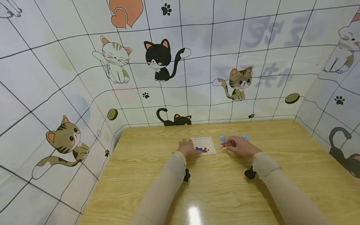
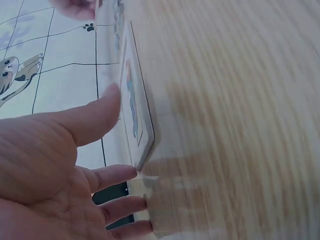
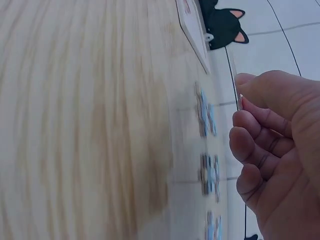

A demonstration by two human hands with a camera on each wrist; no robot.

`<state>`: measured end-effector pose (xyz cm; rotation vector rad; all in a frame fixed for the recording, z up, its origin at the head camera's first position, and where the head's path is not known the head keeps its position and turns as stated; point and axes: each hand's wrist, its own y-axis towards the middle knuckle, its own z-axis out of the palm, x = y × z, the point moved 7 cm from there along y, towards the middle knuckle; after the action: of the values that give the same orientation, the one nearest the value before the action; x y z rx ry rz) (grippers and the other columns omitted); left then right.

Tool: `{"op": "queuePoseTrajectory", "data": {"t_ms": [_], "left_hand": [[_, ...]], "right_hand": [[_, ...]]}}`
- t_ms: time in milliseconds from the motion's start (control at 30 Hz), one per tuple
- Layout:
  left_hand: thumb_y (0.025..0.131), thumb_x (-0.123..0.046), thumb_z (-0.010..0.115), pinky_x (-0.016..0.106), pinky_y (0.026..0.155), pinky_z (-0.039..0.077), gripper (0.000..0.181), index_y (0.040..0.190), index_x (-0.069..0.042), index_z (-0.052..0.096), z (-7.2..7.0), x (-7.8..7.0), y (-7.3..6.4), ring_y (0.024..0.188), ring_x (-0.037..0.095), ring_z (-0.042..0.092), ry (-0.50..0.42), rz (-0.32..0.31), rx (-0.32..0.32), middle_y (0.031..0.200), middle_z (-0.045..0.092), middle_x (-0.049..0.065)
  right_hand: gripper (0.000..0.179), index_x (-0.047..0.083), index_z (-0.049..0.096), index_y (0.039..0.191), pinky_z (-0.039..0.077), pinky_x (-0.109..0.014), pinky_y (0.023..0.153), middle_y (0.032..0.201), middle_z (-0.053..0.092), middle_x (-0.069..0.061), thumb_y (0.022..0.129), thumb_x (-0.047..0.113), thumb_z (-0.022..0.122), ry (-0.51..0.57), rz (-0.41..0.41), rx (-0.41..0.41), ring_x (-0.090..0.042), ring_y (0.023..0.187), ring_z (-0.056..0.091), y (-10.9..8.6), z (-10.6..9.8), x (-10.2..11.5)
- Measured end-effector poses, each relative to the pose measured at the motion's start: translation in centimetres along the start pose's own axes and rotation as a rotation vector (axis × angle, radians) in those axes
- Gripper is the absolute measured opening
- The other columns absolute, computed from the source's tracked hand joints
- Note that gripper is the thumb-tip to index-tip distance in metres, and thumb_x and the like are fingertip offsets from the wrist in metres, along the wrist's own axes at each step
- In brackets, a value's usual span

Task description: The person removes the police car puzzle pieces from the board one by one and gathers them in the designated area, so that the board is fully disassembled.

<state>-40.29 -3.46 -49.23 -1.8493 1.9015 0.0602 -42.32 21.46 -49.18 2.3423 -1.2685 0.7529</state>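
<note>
A white puzzle tray [image 1: 203,142] lies on the table with a strip of joined blue, red and yellow pieces [image 1: 202,150] along its near side. At the tray's left side rests my left hand [image 1: 187,148]; in the left wrist view its fingers [image 2: 120,175] are extended and spread, one fingertip at the tray's corner. Right of the tray, my right hand [image 1: 241,146] pinches a small red, yellow and blue puzzle piece [image 1: 224,144] between thumb and fingers, above the table. Seen edge-on in the right wrist view, that piece [image 3: 238,101] is a thin sliver.
Several loose light-blue puzzle pieces [image 3: 204,115] lie near my right hand, partly hidden by it in the head view. The wooden table [image 1: 202,187] meets a cloth wall printed with cats [image 1: 160,59] at the back and sides.
</note>
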Motion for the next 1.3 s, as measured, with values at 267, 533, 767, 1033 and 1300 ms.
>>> {"op": "queuePoseTrajectory", "data": {"t_ms": [267,533,767,1033,1300], "left_hand": [[0.081,-0.049,0.084,0.082,0.096,0.031,0.095,0.156,-0.012,0.038,0.4,0.7,0.5,0.143,0.038,0.027,-0.032,-0.025,-0.006,0.153,0.031,0.017],[0.083,-0.048,0.083,0.083,0.093,0.033,0.078,0.147,-0.019,0.049,0.9,1.1,0.9,0.141,0.036,0.029,0.028,-0.023,-0.048,0.149,0.035,0.014],[0.082,-0.049,0.084,0.084,0.094,0.029,0.084,0.151,-0.018,0.047,0.8,1.2,0.7,0.142,0.036,0.028,-0.01,-0.017,-0.055,0.15,0.034,0.014],[0.084,-0.046,0.082,0.084,0.096,0.028,0.079,0.151,-0.019,0.047,0.5,1.2,0.3,0.143,0.036,0.027,-0.031,-0.022,-0.043,0.152,0.033,0.014],[0.087,-0.044,0.08,0.084,0.096,0.029,0.073,0.148,-0.018,0.05,0.2,0.9,-0.4,0.142,0.036,0.028,-0.02,-0.005,-0.037,0.151,0.033,0.014]], "right_hand": [[0.016,0.002,0.067,0.109,0.049,-0.034,0.07,0.095,0.062,-0.002,0.098,0.013,0.069,-0.046,0.01,-0.049,-0.016,0.083,0.055,-2.8,-2.3,-1.8],[0.015,0.004,0.068,0.108,0.049,-0.032,0.069,0.094,0.063,0.0,0.097,0.014,0.07,-0.075,0.034,-0.048,-0.013,0.082,0.056,-4.9,-3.8,-3.1],[0.018,0.002,0.068,0.109,0.046,-0.029,0.063,0.094,0.063,-0.001,0.096,0.015,0.071,-0.049,0.032,-0.044,-0.008,0.078,0.053,-6.9,-4.8,-3.7],[0.021,0.003,0.069,0.11,0.046,-0.028,0.066,0.096,0.063,-0.001,0.095,0.016,0.073,-0.034,0.087,-0.003,-0.01,0.079,0.053,-7.7,-4.5,-5.1],[0.028,0.0,0.067,0.114,0.049,-0.029,0.072,0.101,0.064,-0.003,0.094,0.019,0.074,-0.042,0.116,0.036,-0.011,0.084,0.055,-8.1,-3.6,-6.1]]}}
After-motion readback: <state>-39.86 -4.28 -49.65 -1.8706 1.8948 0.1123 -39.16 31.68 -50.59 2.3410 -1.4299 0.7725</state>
